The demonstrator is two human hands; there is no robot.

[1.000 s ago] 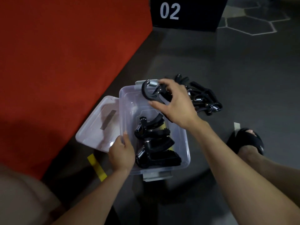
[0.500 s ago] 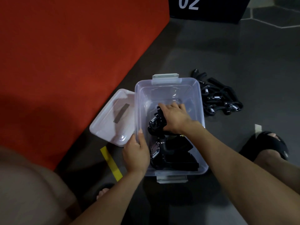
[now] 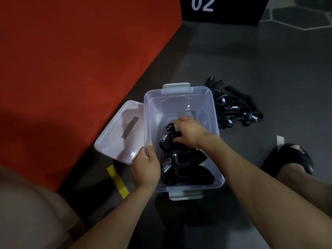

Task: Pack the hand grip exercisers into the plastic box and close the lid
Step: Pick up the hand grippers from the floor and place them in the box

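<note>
A clear plastic box (image 3: 179,99) stands open on the grey floor. Black hand grip exercisers with steel springs (image 3: 186,168) lie packed in its near half. My right hand (image 3: 190,133) is inside the box, fingers closed on one black exerciser (image 3: 168,139) that rests on the packed ones. My left hand (image 3: 145,168) grips the box's left rim near the front corner. The clear lid (image 3: 120,133) lies flat on the floor just left of the box. A pile of several loose exercisers (image 3: 235,108) lies on the floor right of the box.
A red mat (image 3: 71,60) covers the floor to the left. A black block marked 02 (image 3: 221,9) stands at the back. My foot in a black sandal (image 3: 289,160) is at the right. A yellow tape strip (image 3: 117,181) lies by the lid.
My right hand carried an exerciser from above the box's far rim down into the box and now holds it on the packed ones. My left hand stayed on the rim.
</note>
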